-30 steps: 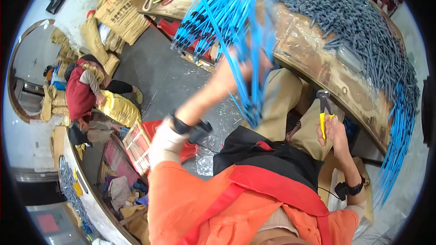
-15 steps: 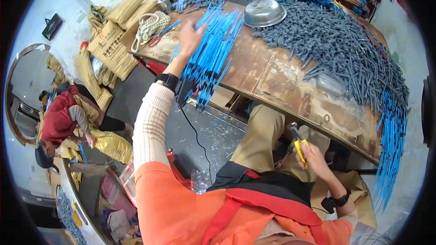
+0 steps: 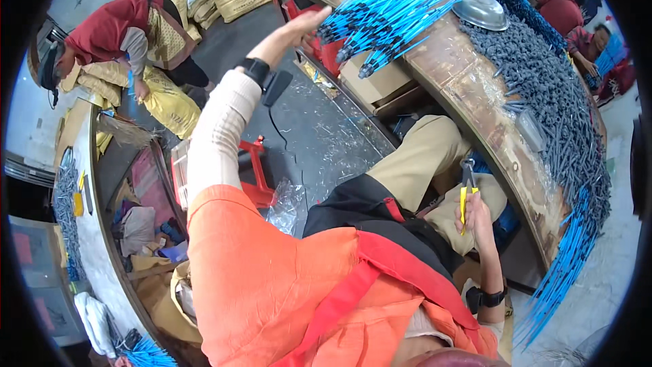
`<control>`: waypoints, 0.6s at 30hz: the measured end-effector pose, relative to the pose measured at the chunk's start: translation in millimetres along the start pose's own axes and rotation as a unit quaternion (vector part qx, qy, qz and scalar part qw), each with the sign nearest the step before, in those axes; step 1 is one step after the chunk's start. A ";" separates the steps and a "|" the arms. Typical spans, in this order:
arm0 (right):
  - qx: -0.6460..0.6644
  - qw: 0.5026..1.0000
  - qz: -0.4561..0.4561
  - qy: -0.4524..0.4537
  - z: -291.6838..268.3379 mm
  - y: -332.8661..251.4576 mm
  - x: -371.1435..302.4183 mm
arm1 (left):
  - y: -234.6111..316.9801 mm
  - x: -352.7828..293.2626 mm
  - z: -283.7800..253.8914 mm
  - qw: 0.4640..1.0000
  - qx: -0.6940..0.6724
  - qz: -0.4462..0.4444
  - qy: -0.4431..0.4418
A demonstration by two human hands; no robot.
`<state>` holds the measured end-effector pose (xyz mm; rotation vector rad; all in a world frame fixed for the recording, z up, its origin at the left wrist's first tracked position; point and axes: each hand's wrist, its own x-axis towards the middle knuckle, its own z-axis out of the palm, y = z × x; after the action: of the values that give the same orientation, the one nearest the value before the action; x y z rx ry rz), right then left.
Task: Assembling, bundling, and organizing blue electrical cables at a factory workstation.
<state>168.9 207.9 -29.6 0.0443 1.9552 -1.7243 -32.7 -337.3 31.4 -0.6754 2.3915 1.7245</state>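
My left hand [image 3: 299,28] is stretched out at the table's near left edge, its fingers extended against the dark ends of a pile of blue plastic strips [image 3: 397,13]. Those dark ends stick out past the edge; the fingertips are partly hidden by the strips. Above my lap, my right hand [image 3: 481,223] is closed round a pair of pliers [image 3: 468,187] with yellow handles, jaws pointing away from me. The two handles stand slightly apart.
Grey plastic pieces heap on the wooden table [image 3: 468,61], with a metal bowl [image 3: 481,11] beside them. More blue strips [image 3: 560,258] hang off its right end. A red stool [image 3: 258,173] stands left of my legs. A co-worker [image 3: 112,34] bends over a yellow sack [image 3: 170,105].
The view has swung to the left. My left hand has gone from above the strips to their dark ends at the table edge. The pliers stay in my right hand, now turned more upright.
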 end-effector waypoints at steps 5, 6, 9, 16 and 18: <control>-0.017 0.999 0.025 -0.025 20.9 -6.4 -17.6 | -65.8 23.9 -14.2 0.963 -0.232 0.036 -0.128; -0.025 0.999 0.024 -0.019 23.5 -11.6 -19.6 | -67.6 29.9 -13.1 0.958 -0.250 0.058 -0.127; -0.027 0.999 0.013 -0.015 34.4 -24.8 -14.8 | -74.1 42.7 -13.4 0.945 -0.287 0.098 -0.124; -0.120 0.975 -0.076 0.168 -10.3 -59.8 -29.8 | -109.3 7.3 10.8 0.852 -0.442 0.281 0.011; -0.122 0.937 -0.116 0.307 -58.8 -51.1 -31.1 | -145.9 -29.8 63.8 0.900 -0.312 0.304 0.026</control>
<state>156.0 263.0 32.4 0.3099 2.7148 -1.7324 44.7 -306.7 -107.6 0.0224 2.1942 2.8106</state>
